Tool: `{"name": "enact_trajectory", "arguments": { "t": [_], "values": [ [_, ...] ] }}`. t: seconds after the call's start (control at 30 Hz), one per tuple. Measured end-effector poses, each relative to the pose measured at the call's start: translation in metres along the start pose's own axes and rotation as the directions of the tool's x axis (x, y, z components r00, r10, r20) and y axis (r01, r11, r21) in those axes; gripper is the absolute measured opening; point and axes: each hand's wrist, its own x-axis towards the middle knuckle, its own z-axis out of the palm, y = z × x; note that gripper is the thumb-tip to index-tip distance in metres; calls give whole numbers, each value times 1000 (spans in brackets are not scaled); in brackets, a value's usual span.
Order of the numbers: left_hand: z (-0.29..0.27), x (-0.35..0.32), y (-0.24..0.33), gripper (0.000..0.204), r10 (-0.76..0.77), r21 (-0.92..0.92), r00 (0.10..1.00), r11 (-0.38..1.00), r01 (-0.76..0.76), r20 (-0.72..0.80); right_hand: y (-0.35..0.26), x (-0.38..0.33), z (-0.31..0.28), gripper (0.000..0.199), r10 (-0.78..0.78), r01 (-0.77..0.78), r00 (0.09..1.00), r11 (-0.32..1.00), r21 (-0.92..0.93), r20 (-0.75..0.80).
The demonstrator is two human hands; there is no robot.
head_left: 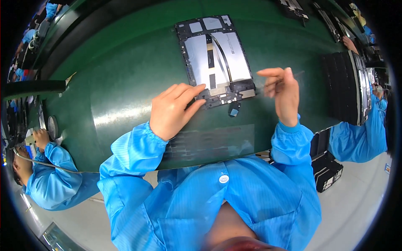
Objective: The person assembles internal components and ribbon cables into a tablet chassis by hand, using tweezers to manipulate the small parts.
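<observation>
An opened tablet [235,54] lies on the green bench mat, its inner side up, with silver panels, dark board strips and a black ribbon cable [222,55]. My left hand [173,109] is at its near left corner, the thumb and index fingertip apart and resting on the edge. To the right of the tablet my right hand [284,94] is raised, index finger stretched out and the other fingers loosely bent. Nothing can be clearly made out in it; a faint thin streak beside the fingers is blurred. A small black part with a blue patch [234,110] hangs at the tablet's near edge.
A stack of dark panels [345,88] stands on the right of the green mat [121,75]. Beyond lie more device parts [294,8]. A dark bar [35,88] juts in from the left. Co-workers in blue sit on both sides; a black case [328,173] is below right.
</observation>
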Motion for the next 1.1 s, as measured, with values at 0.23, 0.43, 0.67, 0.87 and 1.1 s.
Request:
{"name": "enact_trajectory", "arguments": {
  "t": [0.23,0.43,0.67,0.87,1.1],
  "values": [
    [16,-1,-6,16,151,116,987,983,-144,-47,-9,8,50,29,205,-251,951,949,192,232],
    [21,-11,1,11,-188,-252,981,949,191,37,23,-2,63,26,-194,224,928,972,-63,317],
    [25,-17,-1,22,-364,-561,923,741,370,127,24,-4,71,30,-289,446,855,834,-325,431],
    [16,-13,4,22,-149,-288,988,949,131,-42,27,-5,71,29,-256,390,878,873,-294,404],
    [22,-16,-1,18,-45,-162,993,986,26,-112,26,-3,70,31,-261,411,859,865,-289,441]
  ]
}}
